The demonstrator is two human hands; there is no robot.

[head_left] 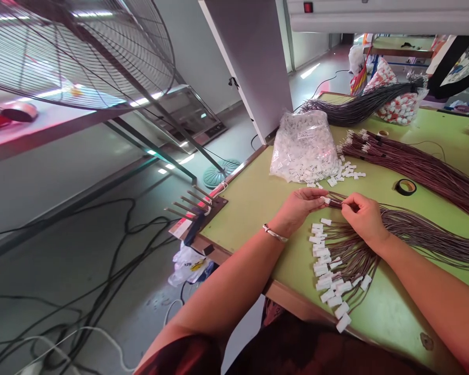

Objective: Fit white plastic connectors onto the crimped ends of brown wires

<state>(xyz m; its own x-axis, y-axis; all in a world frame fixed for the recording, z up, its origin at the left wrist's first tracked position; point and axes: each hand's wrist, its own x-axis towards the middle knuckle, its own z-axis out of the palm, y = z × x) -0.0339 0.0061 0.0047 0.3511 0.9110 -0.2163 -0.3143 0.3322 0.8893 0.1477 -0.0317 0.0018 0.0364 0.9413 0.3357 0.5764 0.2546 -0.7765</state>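
Note:
Between the fingertips of my left hand [303,208] is a small white connector [326,200]. My right hand [362,217] pinches a thin brown wire [336,203] just right of that connector; whether the wire's end sits inside it is too small to tell. Below my hands, a fan of brown wires [349,247] ends in several white connectors [324,282] on the green table [246,208]. Behind my left hand stands a clear bag of white connectors [305,146], with loose white connectors [346,172] spilled at its right side.
A dark red wire bundle [426,166] and a black tape roll [405,187] lie at the right. Farther back are a black wire bundle [359,104] and a bag of red and white parts [402,108]. A pronged rack [197,203] is at the left corner, a large fan [82,52] beyond.

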